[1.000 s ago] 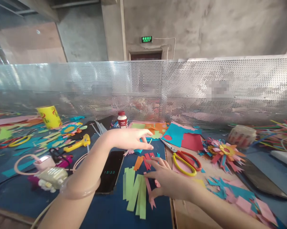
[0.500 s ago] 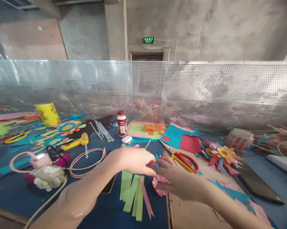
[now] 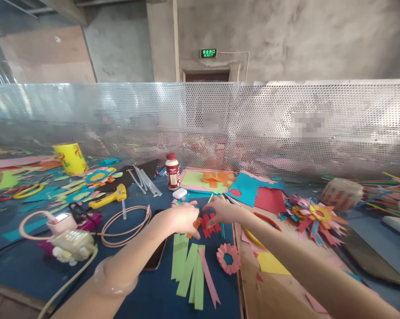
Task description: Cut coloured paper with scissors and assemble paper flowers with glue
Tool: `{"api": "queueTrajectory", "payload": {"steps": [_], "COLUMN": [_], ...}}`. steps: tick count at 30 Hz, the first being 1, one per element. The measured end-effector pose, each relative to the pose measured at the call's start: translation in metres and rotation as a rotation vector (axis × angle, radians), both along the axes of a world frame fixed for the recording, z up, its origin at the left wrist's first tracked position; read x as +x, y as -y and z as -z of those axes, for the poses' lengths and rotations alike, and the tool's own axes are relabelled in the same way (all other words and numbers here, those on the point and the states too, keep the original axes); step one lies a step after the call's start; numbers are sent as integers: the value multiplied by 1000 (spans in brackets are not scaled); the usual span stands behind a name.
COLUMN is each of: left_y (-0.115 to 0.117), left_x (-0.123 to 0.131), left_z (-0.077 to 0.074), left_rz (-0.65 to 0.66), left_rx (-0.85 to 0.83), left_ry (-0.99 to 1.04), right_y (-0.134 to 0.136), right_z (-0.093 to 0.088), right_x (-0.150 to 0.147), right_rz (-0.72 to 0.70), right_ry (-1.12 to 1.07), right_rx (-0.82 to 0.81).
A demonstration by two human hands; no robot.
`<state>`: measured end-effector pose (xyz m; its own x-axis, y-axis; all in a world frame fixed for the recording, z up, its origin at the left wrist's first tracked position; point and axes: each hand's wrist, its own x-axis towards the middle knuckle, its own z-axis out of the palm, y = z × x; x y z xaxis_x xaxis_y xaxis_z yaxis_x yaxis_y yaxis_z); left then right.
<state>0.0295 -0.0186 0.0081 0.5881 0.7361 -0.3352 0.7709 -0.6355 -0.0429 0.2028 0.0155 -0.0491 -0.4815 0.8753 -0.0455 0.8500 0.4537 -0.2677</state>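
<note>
My left hand (image 3: 186, 219) reaches over the middle of the blue table, thumb and fingers apart. Small orange paper pieces (image 3: 190, 235) lie partly hidden beneath it. Opposite, my right hand (image 3: 220, 210) is open and curved above red notched paper strips (image 3: 210, 227). Thin blue strips (image 3: 223, 230) lie beside the red ones. Closer to me rest light green paper strips (image 3: 187, 270), a pink strip with a notched end (image 3: 208, 275), and a pink pleated rosette with a blue centre (image 3: 228, 258). Behind my left hand is a partly covered pink and blue paper flower (image 3: 183, 202).
Red-and-yellow-handled scissors (image 3: 269, 221) lie partly under my right forearm. A dark phone (image 3: 155, 259) is beside my left forearm. At left are a yellow glue gun (image 3: 108, 198), coiled cable (image 3: 123, 226) and plugs. A red bottle (image 3: 172, 172) stands ahead; a perforated metal screen (image 3: 266, 119) borders the back.
My hands have moved apart; my right hand went forward, away from the rosette, which is now uncovered. The red strips show more fully, and orange pieces have come into view by my left hand.
</note>
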Motion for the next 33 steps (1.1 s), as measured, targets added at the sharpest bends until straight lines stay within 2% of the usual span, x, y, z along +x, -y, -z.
{"api": "queueTrajectory", "payload": {"steps": [9,15,21,26,30,33], "left_y": [-9,-10,-11,-10,-10,-9], "left_x": [-2,-3,-2,-3,-4,-4], "left_z": [13,9,10,14,14,12], "left_rz": [-1,-49,-76,-44,-42,-44], "left_rx": [3,-3,23,22,18,17], "left_ry": [1,-16,-31,7,20,19], "right_y": [0,-1,18,49,57,52], "right_z": [6,5,-8,-16,-5,-4], "right_x": [-3,-4,-7,-17,-27,-26], "right_rz": [-15,-16,-28,-203,-213,-227], "right_ry": [-27,-25,-81,-114,-155,-200], "right_rx": [8,-30,-15,-165,-257,-307]}}
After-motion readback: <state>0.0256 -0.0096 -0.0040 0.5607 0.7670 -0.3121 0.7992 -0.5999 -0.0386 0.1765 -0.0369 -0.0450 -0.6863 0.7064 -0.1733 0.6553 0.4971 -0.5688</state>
